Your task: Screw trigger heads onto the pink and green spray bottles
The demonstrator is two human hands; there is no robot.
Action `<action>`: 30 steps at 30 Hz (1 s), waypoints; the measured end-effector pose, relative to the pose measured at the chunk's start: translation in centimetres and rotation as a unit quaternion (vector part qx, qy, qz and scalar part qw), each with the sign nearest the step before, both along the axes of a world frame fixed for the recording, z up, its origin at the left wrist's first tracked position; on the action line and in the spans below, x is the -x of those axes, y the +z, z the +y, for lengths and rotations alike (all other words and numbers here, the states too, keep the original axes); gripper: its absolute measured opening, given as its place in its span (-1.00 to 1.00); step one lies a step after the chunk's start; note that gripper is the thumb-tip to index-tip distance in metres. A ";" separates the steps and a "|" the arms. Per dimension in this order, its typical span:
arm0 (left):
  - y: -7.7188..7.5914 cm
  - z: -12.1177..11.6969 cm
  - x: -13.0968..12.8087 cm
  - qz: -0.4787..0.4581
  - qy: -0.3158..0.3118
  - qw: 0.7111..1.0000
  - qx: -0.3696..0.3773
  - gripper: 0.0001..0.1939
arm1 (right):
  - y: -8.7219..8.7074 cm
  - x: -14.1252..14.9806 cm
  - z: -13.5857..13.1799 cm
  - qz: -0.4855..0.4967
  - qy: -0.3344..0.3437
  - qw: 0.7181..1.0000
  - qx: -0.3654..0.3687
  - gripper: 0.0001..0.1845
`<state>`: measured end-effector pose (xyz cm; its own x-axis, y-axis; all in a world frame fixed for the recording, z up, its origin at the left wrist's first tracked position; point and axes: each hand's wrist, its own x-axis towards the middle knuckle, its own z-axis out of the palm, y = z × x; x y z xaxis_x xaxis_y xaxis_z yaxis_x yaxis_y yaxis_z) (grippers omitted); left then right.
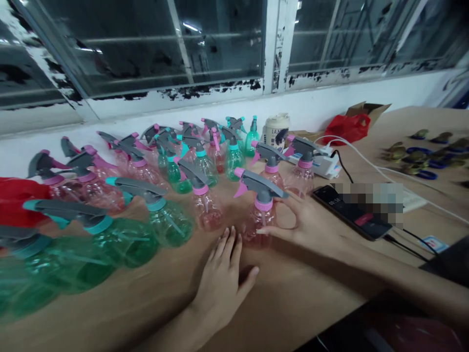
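Note:
My right hand (302,222) is wrapped round the clear pink body of a spray bottle (261,188) with a grey and pink trigger head, which stands upright on the table. Its thumb lies across the front of the body; the other fingers are partly hidden behind it. Flat on the tabletop, my left hand (223,276) has its fingers stretched toward the bottle's base, and nothing is in it. Just beyond its fingertips stands another pink spray bottle (208,208). A green spray bottle (170,222) with a teal collar is to the left of that.
Several more green and pink spray bottles crowd the table (293,298) at left and back. A paper cup (276,128) stands by the wall. Rightward lie a phone (348,210) with cables, a white power strip (326,166), a red bag (348,128) and several blue-and-brass items (417,155).

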<state>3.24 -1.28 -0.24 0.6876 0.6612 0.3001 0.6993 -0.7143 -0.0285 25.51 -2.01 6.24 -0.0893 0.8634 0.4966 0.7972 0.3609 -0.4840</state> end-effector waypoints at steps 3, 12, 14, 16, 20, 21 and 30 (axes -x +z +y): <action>-0.1 0.0 0.0 -0.001 0.001 1.000 -0.008 -0.35 | 0.5 0.6 0.6 -0.024 -0.018 1.000 -0.010 -0.44; -0.1 -0.2 -0.1 -0.006 0.007 1.000 0.006 -0.34 | 0.9 1.8 4.8 -0.051 -0.030 0.998 -0.008 -0.44; -0.2 -0.2 -0.1 -0.006 0.009 1.000 0.005 -0.34 | 1.0 2.0 5.4 -0.053 -0.047 0.997 0.003 -0.38; -0.2 -0.2 -0.1 -0.007 0.009 1.000 0.004 -0.34 | 1.1 2.3 5.8 -0.055 -0.060 0.997 0.012 -0.35; -0.4 -0.1 -0.1 -0.009 0.010 1.000 0.005 -0.35 | 1.0 2.9 6.4 -0.054 -0.071 0.996 0.021 -0.34; -0.4 -0.1 -0.1 -0.010 0.011 1.000 0.006 -0.36 | 1.1 2.9 6.5 -0.053 -0.070 0.996 0.021 -0.33; -0.5 0.0 0.1 -0.013 0.007 1.000 0.004 -0.35 | 2.5 -1.3 5.0 0.053 0.003 0.998 -0.021 -0.55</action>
<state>3.13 -1.30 -0.73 0.6699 0.6738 0.3119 0.7102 -0.7039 -0.0049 26.84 2.95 8.70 -0.0400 0.8414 0.5389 0.7405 0.3871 -0.5495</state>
